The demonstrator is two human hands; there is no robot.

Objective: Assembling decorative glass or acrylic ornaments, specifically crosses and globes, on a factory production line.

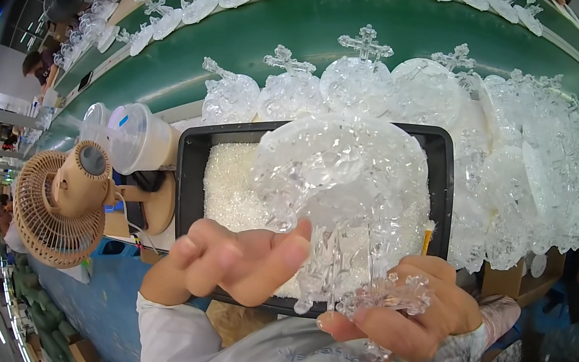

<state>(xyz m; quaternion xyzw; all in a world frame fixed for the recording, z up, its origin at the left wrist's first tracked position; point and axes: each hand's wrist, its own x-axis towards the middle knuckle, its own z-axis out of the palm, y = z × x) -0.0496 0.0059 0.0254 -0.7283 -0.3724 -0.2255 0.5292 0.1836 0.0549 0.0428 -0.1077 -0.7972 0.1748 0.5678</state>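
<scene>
Clear round ornament (345,152) is over the black tray (442,202), tilted, its cross end past the tray's near edge. Right hand (423,311), at the tray's near right corner, wearer's side: fingers closed round the cross end. Left hand (234,258), over the tray's near edge: fingers half curled, a fingertip up by the ornament; from here I can't tell if it grips anything. Glassy granules (225,190) inside the tray. Fan (60,204) and plastic tubs (136,137) left of tray, more ornaments (528,170) crowded right of it.
</scene>
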